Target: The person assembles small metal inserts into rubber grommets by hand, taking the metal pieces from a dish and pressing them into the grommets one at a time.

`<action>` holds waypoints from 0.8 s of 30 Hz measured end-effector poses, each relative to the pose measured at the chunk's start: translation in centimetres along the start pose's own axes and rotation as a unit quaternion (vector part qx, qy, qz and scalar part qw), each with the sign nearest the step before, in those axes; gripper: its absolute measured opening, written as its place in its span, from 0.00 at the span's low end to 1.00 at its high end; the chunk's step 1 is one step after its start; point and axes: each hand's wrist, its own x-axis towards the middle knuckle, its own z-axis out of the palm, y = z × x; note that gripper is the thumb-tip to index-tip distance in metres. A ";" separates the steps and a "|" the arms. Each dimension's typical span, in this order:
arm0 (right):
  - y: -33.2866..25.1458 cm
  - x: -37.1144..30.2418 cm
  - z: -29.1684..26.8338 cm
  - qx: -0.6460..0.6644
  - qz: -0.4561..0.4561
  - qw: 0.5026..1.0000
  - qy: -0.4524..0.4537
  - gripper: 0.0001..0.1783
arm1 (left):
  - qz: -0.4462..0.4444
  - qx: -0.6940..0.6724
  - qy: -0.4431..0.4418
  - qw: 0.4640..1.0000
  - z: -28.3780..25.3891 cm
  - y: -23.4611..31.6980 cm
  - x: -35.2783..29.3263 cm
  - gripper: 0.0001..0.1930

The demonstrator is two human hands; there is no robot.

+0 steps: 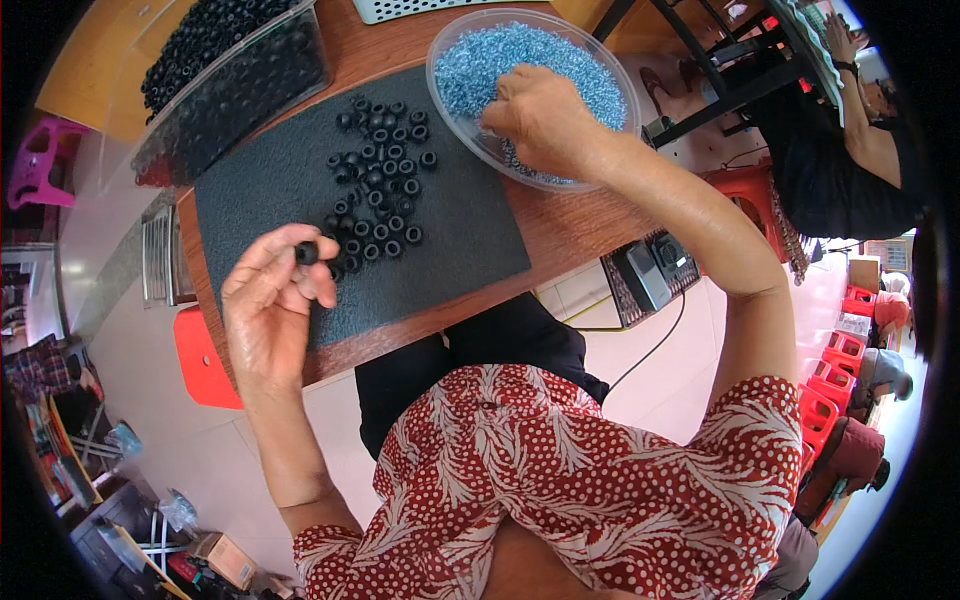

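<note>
Thumb and forefinger of my left hand [268, 300] pinch a small black ring-shaped piece [306, 253], with the other fingers curled loosely. This hand is above the near left part of a dark grey mat [460, 255]. Just beyond it, a loose cluster of similar black rings [375, 178] lies on the mat. My right hand [545, 115] reaches over a round clear bowl [456, 136] full of tiny shiny blue pieces [475, 65]. Its fingers are bent together at the surface of the blue pieces. What they grip, if anything, is hidden.
A clear plastic bin [320, 55] heaped with black pieces stands at the far left of the wooden table [590, 232]. A pale perforated basket [410, 8] is at the back. Below the right edge sits a grey device [643, 275] with a cable. Another person [840, 170] sits at right.
</note>
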 end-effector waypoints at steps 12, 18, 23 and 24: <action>0.5 -0.2 1.6 0.134 0.055 0.988 0.061 0.05 | -0.078 -0.042 -0.036 0.995 3.0 -4.7 -2.1 0.10; 0.1 0.4 1.9 0.071 0.011 0.997 0.030 0.04 | -0.088 -0.065 -0.042 0.993 4.0 -5.7 -2.3 0.11; 0.3 0.5 2.3 0.010 -0.031 0.999 0.041 0.07 | -0.092 -0.078 -0.059 0.991 4.6 -6.4 -2.2 0.11; 0.3 0.5 2.4 0.011 -0.033 0.999 0.042 0.07 | -0.094 -0.082 -0.061 0.990 4.6 -6.6 -2.2 0.11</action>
